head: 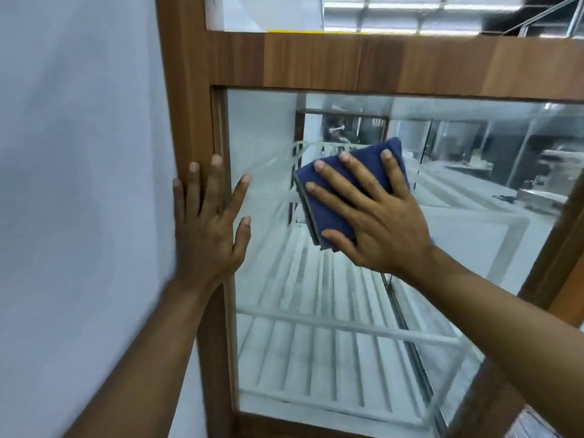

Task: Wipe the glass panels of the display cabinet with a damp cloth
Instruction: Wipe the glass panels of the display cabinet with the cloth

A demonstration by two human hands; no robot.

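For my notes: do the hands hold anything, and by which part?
Nothing is gripped. The right hand presses the folded blue cloth flat against the glass panel, fingers spread over its face. The left hand rests open on the wooden frame.

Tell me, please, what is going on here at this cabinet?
A person is wiping the glass panel of the display cabinet. The right hand presses a folded blue cloth flat against the upper glass with fingers spread. The left hand rests open on the wooden frame at the left, fingertips reaching the glass.
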